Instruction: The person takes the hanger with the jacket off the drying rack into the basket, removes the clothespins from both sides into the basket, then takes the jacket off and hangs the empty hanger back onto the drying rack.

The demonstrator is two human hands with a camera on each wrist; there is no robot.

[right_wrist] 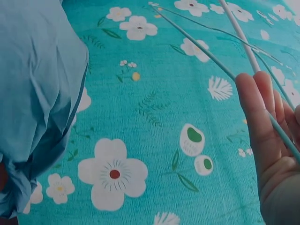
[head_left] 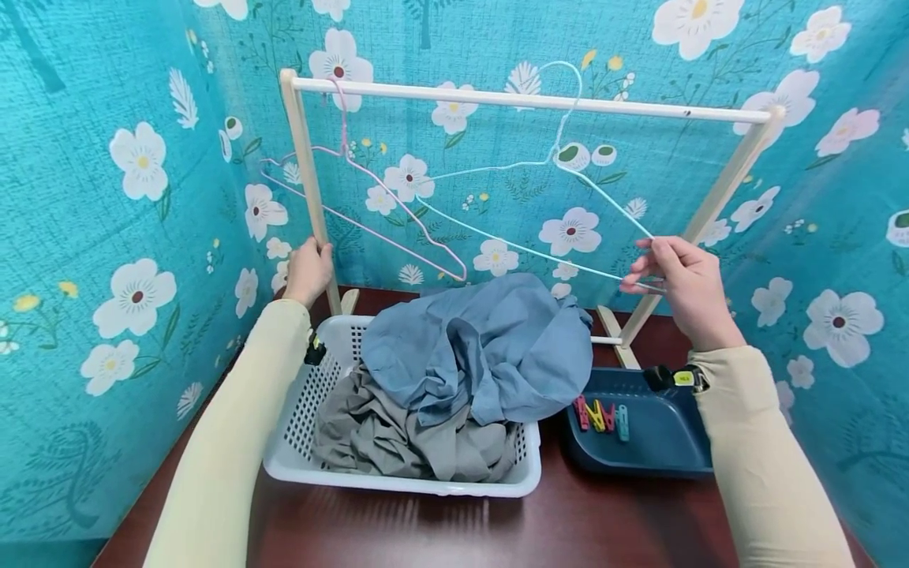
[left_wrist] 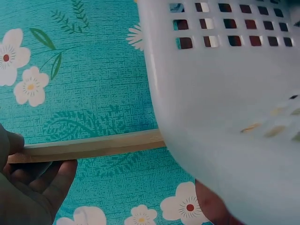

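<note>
In the head view my left hand grips the left post of a wooden drying rack, low down near the laundry basket. The left wrist view shows the fingers and thumb around that post. My right hand holds the right corner of a light blue wire hanger, whose hook overlaps the rack's top bar. Its wire runs between the fingers in the right wrist view. A pink wire hanger hangs from the bar's left end.
A white plastic basket stands before the rack, with blue cloth piled over grey cloth. To its right, a dark blue tub contains several coloured clothes pegs. Flowered turquoise fabric surrounds the brown table.
</note>
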